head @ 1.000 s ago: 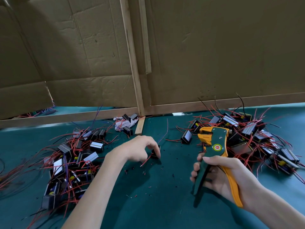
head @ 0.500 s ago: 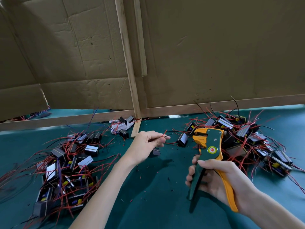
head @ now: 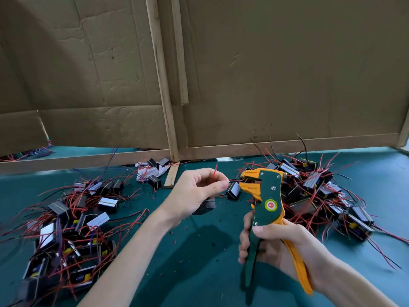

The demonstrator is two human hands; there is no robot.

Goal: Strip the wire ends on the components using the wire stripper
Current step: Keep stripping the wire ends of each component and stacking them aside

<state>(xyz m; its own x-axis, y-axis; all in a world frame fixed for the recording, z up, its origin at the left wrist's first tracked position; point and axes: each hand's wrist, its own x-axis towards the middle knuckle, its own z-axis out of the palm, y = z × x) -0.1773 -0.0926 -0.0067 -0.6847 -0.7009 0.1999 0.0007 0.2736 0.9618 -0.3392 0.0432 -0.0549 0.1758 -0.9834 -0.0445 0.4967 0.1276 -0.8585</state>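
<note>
- Near the middle, raised above the green mat (head: 199, 273): left hand (head: 194, 191), thumb and forefinger pressed together in a pinch on thin wires (head: 234, 181), other fingers loosely curled.
- From that pinch, a red wire tip (head: 215, 170) pointing up, and the wires stretched right to the mouth of the wire stripper (head: 266, 204).
- Just under the left hand, partly hidden by the palm: a small black hanging component (head: 207, 206); lifted off the mat or touching it, impossible to tell.
- Right of centre, held upright: the wire stripper, with green body, orange head and orange handle, head level with the left fingertips, jaws slightly apart at the wire ends; clamped on them or not, impossible to tell.
- Nearer and lower, around the handles: right hand (head: 278, 247), fingers wrapped round the green handle, thumb across the front, orange handle against the palm.
- Between hand and stripper head, flat on the mat: a lone component (head: 233, 190) with a pale face.
- At the left, a left heap (head: 73, 222) of components tangled in red wire; at the right, beyond the stripper, a right heap (head: 321, 191) of the same.
- Farther back at centre: a few components on crumpled white paper (head: 146, 173), beside a short wooden strip (head: 171, 177).
- Across the mat near the hands: tiny insulation scraps (head: 176, 242).
- Along the far edge: tall cardboard panels (head: 287, 74) in wooden frames.
</note>
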